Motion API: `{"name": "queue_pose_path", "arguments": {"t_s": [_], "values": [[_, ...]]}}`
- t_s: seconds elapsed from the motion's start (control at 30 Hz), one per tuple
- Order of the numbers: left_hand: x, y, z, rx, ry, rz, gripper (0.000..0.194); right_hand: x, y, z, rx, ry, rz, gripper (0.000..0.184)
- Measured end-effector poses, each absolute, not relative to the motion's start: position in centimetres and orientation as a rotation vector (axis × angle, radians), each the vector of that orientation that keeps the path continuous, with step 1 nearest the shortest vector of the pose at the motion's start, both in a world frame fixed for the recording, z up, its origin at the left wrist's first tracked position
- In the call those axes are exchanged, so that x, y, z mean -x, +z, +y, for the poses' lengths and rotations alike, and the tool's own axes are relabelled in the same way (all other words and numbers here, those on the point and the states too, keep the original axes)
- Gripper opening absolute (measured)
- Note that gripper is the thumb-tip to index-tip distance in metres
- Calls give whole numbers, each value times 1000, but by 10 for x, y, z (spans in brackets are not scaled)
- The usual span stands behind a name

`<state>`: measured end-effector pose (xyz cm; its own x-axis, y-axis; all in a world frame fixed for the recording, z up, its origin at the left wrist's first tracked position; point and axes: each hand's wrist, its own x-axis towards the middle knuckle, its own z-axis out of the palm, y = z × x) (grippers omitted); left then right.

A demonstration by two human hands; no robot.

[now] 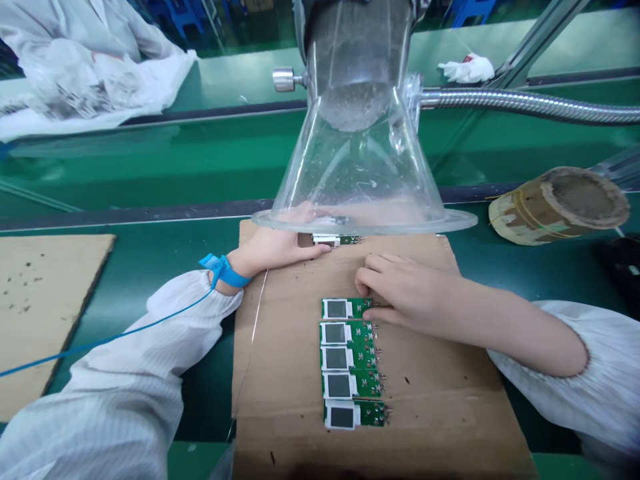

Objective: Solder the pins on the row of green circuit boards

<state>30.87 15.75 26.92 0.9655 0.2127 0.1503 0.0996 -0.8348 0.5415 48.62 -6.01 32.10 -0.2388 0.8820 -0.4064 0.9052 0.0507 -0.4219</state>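
Note:
My left hand (pixel 280 245) reaches under the clear hood, with its thumb along the near edge of a small green circuit board (pixel 327 240). Its other fingers show only dimly through the plastic. A blue strap with a cord circles that wrist. My right hand (pixel 400 288) is curled at the right end of another circuit board (pixel 345 308), thumb on the near side and index finger on the far side. This board heads a column of several like it, each with a grey screen in a white frame. They lie on a cardboard sheet (pixel 280 373).
A clear funnel-shaped hood (pixel 360 167) hangs low over the far cardboard edge, joined to a flexible metal hose (pixel 525 105). A round taped container (pixel 555 207) stands at right. Another cardboard piece (pixel 45 300) lies left. Across the bench are a person's sleeves (pixel 100 30) and a white bag.

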Motion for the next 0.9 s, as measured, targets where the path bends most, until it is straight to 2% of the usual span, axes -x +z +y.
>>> {"name": "queue_pose_path", "arguments": {"t_s": [0.13, 0.27, 0.33, 0.43, 0.5, 0.57, 0.67, 0.77, 0.9], "values": [[-309, 269, 158, -2578, 275, 210, 64, -487, 319, -59, -1893, -1021, 2342, 15], [-308, 269, 161, -2525, 292, 146, 61, -490, 308, -45, -2127, -1115, 2403, 11], [-307, 268, 162, -2515, 301, 124, 72, -492, 299, -37, -2343, -947, 2386, 10], [-307, 269, 160, -2534, 280, 131, 90, -495, 291, -32, -2587, -511, 2241, 16], [-307, 270, 158, -2546, 256, 168, 87, -496, 294, -37, -2598, -235, 2131, 26], [-308, 270, 156, -2568, 238, 223, 78, -493, 301, -49, -2512, -95, 2039, 42], [-308, 266, 155, -2612, 192, 327, 75, -480, 314, -71, -2256, -230, 2116, 52], [-308, 263, 156, -2620, 163, 363, 77, -461, 322, -85, -1976, -486, 2321, 46], [-306, 259, 159, -2620, 150, 391, 78, -453, 322, -80, -1898, -757, 2341, 27]]}}
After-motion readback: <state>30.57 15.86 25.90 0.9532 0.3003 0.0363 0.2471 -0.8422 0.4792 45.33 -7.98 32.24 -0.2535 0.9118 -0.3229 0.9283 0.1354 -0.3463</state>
